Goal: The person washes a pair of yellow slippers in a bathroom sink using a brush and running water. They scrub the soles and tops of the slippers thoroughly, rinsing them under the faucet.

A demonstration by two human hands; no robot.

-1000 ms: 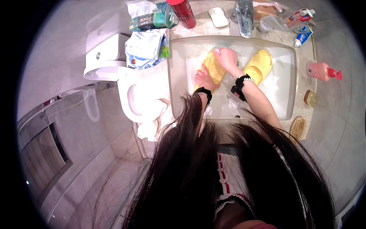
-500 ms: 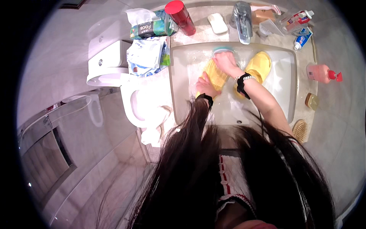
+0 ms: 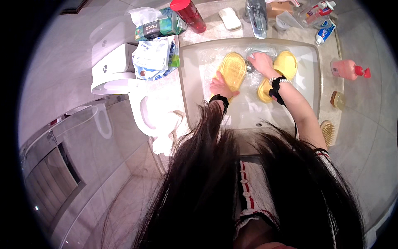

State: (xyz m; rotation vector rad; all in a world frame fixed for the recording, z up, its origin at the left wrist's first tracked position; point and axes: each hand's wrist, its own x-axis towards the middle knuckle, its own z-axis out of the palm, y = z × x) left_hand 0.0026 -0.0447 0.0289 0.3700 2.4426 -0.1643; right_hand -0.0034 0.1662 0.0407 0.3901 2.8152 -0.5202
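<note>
Two yellow slippers lie in the wet, pale sink. My left hand grips the heel end of the left slipper, its textured sole facing up. The right slipper rests in the sink beside my right forearm, which partly covers it. Between the slippers, my right hand is closed beneath the faucet. A rounded greyish edge shows by its fingers, but most of that thing is hidden. A shiny round metal part sits just beside it.
Behind the sink stand a red bottle, white soap and a toothpaste tube. A pink pump bottle, a small jar and a wooden brush line the right side. Tissues, wipes and a toilet are left.
My right hand has moved off the left slipper, to the right, toward the faucet. The left slipper has shifted slightly up and left, and its sole shows more fully.
</note>
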